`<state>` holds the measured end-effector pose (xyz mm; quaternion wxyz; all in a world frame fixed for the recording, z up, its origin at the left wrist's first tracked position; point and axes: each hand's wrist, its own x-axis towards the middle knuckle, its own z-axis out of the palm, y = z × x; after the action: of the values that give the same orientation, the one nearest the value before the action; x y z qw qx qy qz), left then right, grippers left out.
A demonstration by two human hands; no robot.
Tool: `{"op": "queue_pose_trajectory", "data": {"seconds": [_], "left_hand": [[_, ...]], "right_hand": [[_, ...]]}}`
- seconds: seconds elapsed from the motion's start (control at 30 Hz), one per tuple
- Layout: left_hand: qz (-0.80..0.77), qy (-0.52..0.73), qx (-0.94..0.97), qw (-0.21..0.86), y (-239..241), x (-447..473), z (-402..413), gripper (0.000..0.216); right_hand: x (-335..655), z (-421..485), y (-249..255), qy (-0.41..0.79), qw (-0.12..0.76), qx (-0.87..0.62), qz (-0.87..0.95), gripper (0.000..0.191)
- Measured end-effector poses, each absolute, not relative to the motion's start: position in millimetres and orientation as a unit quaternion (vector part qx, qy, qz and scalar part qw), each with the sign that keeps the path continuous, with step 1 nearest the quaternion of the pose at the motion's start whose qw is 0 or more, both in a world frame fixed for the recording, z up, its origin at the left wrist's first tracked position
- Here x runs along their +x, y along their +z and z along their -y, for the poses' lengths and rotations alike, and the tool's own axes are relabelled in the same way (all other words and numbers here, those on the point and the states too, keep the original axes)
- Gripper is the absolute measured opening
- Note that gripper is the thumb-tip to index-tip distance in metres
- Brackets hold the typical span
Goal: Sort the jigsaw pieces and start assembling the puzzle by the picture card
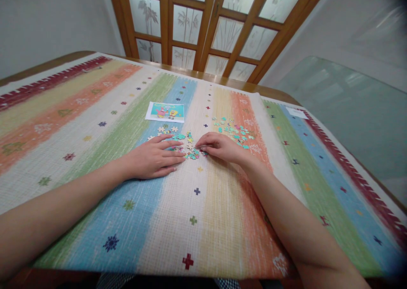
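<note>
My left hand (154, 157) lies flat on the striped cloth (203, 221) with its fingers stretched out toward a small cluster of jigsaw pieces (191, 152). My right hand (219, 147) rests just right of that cluster, fingers curled down with the tips on the pieces; what they hold, if anything, is hidden. More loose pieces (235, 131) are scattered beyond the right hand, and a few (167, 130) lie beyond the left. A small picture card (165, 111) with cartoon figures lies farther back.
The cloth covers a wooden table (273, 93). A small white slip of paper (296, 112) lies at the cloth's far right. A wood-framed frosted-glass door (210, 26) stands behind. A glass surface (349, 106) is to the right.
</note>
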<state>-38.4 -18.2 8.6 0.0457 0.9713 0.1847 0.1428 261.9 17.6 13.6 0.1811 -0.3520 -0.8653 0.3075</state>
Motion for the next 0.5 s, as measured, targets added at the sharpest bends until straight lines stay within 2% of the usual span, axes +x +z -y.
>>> {"op": "queue_pose_trajectory", "data": {"seconds": [0.07, 0.23, 0.5], "left_hand": [[-0.180, 0.162, 0.970, 0.034, 9, -41, 17, 0.031], [-0.208, 0.221, 0.952, 0.023, 8, -47, 9, 0.021], [-0.288, 0.266, 0.919, 0.050, 6, -53, 2, 0.021]], "right_hand": [[263, -17, 14, 0.300, 0.177, -0.325, 0.879, 0.018], [262, -16, 13, 0.286, 0.162, -0.311, 0.892, 0.025], [261, -19, 7, 0.320, 0.212, -0.353, 0.853, 0.012]]}}
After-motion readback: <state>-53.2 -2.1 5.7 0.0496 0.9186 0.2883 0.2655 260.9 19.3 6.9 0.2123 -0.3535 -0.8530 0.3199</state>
